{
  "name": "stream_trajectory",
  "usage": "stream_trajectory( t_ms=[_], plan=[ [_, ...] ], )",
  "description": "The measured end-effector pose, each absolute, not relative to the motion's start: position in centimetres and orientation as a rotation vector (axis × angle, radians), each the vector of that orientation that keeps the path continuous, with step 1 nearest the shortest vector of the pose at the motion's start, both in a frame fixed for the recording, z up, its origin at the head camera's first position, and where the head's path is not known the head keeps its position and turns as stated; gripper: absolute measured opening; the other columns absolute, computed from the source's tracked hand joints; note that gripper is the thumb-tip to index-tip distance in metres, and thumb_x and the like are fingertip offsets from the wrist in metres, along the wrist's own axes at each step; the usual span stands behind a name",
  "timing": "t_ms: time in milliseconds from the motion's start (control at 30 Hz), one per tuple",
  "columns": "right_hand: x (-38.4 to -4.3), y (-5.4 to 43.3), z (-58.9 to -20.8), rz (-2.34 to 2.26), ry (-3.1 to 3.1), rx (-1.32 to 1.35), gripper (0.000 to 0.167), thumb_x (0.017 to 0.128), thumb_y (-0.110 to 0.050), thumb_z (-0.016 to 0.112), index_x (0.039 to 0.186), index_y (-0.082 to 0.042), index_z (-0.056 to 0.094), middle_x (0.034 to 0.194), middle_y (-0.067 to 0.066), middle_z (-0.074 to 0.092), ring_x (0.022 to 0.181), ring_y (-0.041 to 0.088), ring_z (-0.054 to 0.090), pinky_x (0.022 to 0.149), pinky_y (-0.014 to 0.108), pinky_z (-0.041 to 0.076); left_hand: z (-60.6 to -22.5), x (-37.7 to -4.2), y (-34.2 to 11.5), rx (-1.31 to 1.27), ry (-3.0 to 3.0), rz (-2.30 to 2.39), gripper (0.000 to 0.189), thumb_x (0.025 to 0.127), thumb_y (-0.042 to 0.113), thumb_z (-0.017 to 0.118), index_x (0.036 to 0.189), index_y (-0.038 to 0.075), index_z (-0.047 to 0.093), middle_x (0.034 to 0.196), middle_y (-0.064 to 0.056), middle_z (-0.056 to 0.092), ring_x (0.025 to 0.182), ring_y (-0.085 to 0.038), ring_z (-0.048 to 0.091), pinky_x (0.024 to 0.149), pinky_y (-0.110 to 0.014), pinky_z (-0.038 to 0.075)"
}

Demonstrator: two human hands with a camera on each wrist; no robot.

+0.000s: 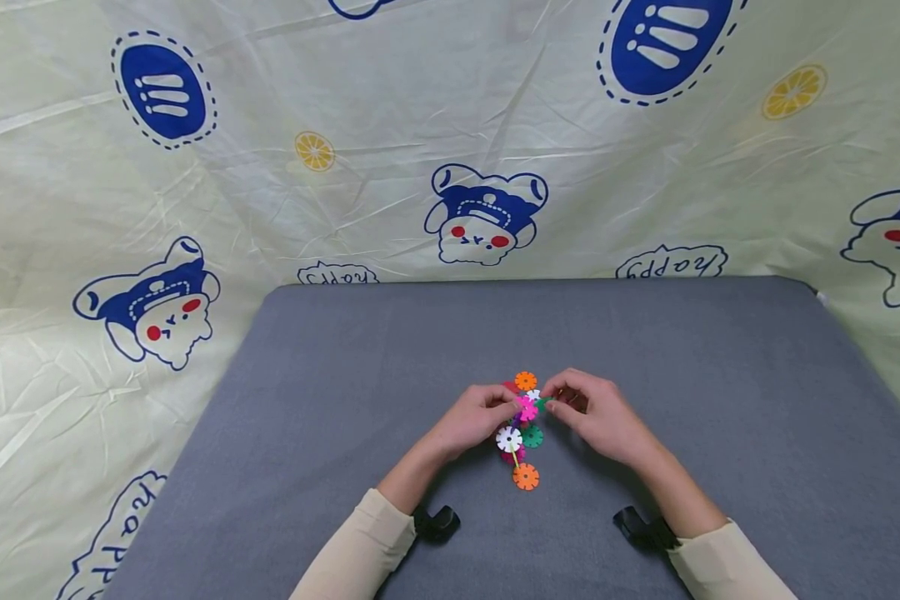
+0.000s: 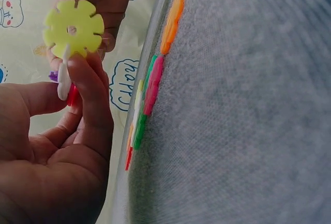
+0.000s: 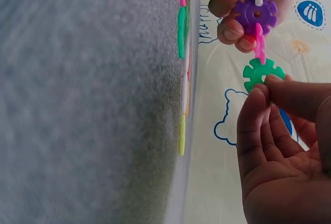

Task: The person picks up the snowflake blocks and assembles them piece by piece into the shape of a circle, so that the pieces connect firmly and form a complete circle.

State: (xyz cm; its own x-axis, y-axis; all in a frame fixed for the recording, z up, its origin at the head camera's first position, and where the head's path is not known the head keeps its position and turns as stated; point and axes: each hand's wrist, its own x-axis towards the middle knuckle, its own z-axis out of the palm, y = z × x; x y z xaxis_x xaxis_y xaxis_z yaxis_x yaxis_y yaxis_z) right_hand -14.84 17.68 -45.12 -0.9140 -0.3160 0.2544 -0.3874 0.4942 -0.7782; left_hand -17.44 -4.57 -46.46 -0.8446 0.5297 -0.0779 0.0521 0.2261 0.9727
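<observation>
My left hand (image 1: 487, 417) grips a short chain of notched plastic snowflake discs. In the left wrist view its yellow disc (image 2: 73, 30) faces the camera, slotted with a white disc (image 2: 63, 81) seen edge-on. The right wrist view shows a purple disc (image 3: 256, 14) farther along, then a pink disc (image 3: 260, 45) standing edge-on. Thumb and index finger of my right hand (image 1: 596, 412) pinch a green disc (image 3: 262, 73) by its lower edge. That green disc's upper edge meets the pink disc's lower end. Both hands are held above the table, close together.
Loose discs lie beneath the hands on the grey table (image 1: 390, 358): an orange disc (image 1: 526, 381) at the back, another orange disc (image 1: 526, 477) at the front, a green disc (image 1: 532, 436) between, and several more partly covered. A printed curtain (image 1: 390, 200) hangs behind.
</observation>
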Motion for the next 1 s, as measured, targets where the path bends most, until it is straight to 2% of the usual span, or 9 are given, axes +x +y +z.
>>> stream_trajectory(
  t_ms=[133,267,433,700,900,1000],
  plan=[
    [-14.7,17.3,-45.2,1.384,-2.619,0.658,0.021,0.086,0.0,0.07,0.097,-0.017,0.065,0.088,-0.003,0.06,0.07,0.014,0.054,0.059,0.026,0.048,-46.6,-17.4,-4.7,0.518,2.105,1.652,0.019,0.096,0.019,0.059,0.095,0.004,0.071,0.063,0.0,0.049,0.054,-0.011,0.043,0.05,-0.024,0.037],
    [-14.6,17.0,-45.1,1.372,-2.626,0.674,0.022,0.085,0.002,0.07,0.095,-0.016,0.064,0.087,-0.004,0.06,0.07,0.014,0.054,0.059,0.026,0.048,-46.1,-17.2,-4.7,0.501,2.069,1.66,0.02,0.097,0.015,0.058,0.094,0.0,0.071,0.067,-0.003,0.056,0.058,-0.015,0.048,0.051,-0.025,0.042],
    [-14.7,16.8,-45.3,1.332,-2.628,0.697,0.024,0.084,0.004,0.071,0.093,-0.017,0.064,0.086,-0.006,0.059,0.072,0.013,0.054,0.062,0.026,0.049,-46.8,-17.4,-4.9,0.495,2.014,1.678,0.019,0.096,0.016,0.06,0.092,0.002,0.071,0.072,-0.003,0.06,0.061,-0.013,0.053,0.054,-0.026,0.049],
    [-14.4,16.2,-45.3,1.307,-2.614,0.731,0.023,0.084,0.002,0.071,0.094,-0.017,0.064,0.088,-0.005,0.059,0.072,0.011,0.053,0.062,0.026,0.049,-46.8,-17.3,-4.9,0.544,2.077,1.637,0.021,0.096,0.018,0.059,0.087,0.004,0.071,0.068,-0.01,0.057,0.057,-0.017,0.051,0.051,-0.027,0.047],
    [-14.5,16.4,-45.3,1.399,-2.61,0.615,0.022,0.085,-0.001,0.072,0.1,-0.014,0.063,0.088,-0.003,0.06,0.07,0.013,0.056,0.059,0.027,0.05,-46.7,-17.4,-4.6,0.557,2.138,1.65,0.022,0.097,0.025,0.057,0.091,0.008,0.071,0.07,-0.007,0.054,0.059,-0.013,0.046,0.053,-0.024,0.04],
    [-14.6,16.4,-45.4,1.422,-2.664,0.521,0.024,0.085,-0.005,0.073,0.106,-0.01,0.062,0.089,0.001,0.061,0.07,0.015,0.057,0.057,0.027,0.05,-46.7,-17.4,-4.6,0.521,2.126,1.687,0.022,0.097,0.023,0.057,0.092,0.007,0.07,0.071,-0.009,0.053,0.058,-0.015,0.045,0.052,-0.024,0.039]
  ],
)
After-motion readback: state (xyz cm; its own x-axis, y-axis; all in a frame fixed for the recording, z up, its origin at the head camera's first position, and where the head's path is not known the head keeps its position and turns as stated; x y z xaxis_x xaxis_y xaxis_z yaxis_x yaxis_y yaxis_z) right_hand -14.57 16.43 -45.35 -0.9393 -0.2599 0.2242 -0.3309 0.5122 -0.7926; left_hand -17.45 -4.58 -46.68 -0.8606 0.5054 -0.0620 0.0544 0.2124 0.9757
